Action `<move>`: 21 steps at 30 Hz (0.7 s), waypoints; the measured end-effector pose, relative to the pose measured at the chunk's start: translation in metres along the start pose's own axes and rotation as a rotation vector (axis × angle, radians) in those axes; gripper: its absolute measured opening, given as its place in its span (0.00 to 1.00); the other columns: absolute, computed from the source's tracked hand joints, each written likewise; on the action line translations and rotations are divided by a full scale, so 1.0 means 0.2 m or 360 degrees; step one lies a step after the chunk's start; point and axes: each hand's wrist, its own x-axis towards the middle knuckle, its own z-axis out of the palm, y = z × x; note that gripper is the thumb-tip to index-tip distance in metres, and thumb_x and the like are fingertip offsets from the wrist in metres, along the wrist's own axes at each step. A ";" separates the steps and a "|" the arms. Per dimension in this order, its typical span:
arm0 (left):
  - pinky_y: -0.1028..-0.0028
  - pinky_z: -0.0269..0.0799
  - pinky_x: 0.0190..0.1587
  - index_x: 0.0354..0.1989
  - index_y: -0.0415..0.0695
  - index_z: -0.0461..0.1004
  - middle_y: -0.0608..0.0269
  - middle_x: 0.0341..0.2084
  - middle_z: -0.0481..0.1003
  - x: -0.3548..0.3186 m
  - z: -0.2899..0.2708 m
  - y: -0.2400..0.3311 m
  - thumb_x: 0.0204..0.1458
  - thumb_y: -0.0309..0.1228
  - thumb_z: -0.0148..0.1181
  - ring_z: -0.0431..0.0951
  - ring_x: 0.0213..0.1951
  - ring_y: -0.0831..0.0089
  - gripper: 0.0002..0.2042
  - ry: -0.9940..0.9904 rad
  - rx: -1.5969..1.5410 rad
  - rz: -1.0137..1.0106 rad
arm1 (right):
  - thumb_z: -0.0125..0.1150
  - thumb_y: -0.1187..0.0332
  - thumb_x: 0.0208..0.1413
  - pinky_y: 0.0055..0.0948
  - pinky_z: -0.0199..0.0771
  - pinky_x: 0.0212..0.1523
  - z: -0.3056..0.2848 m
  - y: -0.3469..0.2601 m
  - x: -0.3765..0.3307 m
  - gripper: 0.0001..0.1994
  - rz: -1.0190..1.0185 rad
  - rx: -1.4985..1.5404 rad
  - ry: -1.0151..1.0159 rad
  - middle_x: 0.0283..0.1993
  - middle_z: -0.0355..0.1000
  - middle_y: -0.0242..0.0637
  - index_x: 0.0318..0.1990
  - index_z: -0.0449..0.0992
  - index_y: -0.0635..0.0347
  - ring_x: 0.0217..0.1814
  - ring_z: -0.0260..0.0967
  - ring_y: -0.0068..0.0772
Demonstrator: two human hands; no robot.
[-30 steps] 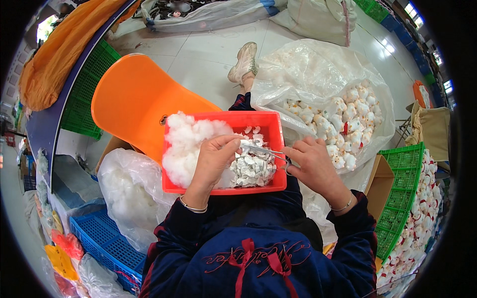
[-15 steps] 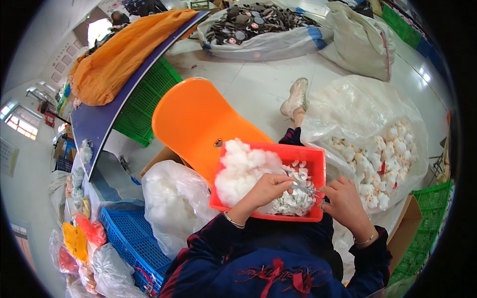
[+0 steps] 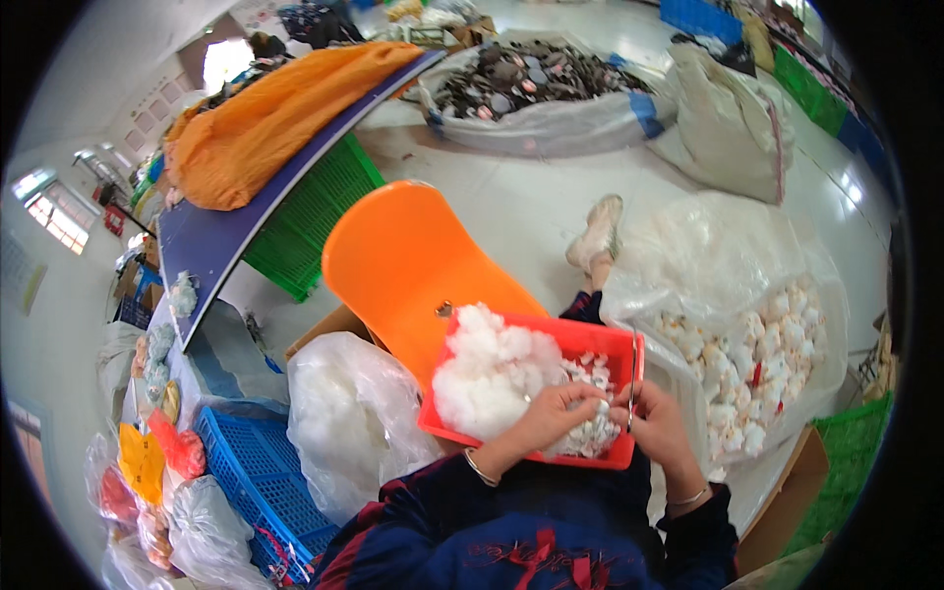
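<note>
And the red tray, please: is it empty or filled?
Partly filled: the red tray holds white fluff at left, small white pieces at right.

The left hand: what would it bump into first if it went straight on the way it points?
Probably the right hand, which is just beyond the fingers of the left hand, over the red tub. Whether the two hands touch is unclear.

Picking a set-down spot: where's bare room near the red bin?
Bare: floor between orange chair and shoe; the chair's upper surface. Crowded: red bin, holding white stuffing and small white pieces, left hand and right hand above; clear bag beside it.
</note>
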 end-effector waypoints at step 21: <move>0.70 0.74 0.39 0.48 0.40 0.78 0.57 0.33 0.80 -0.08 0.08 0.01 0.61 0.34 0.61 0.80 0.35 0.67 0.12 0.0331 0.0656 0.0484 | 0.70 0.75 0.52 0.17 0.69 0.37 0.10 0.08 0.03 0.10 -0.0054 0.0397 0.0062 0.34 0.73 0.25 0.39 0.74 0.61 0.34 0.67 0.15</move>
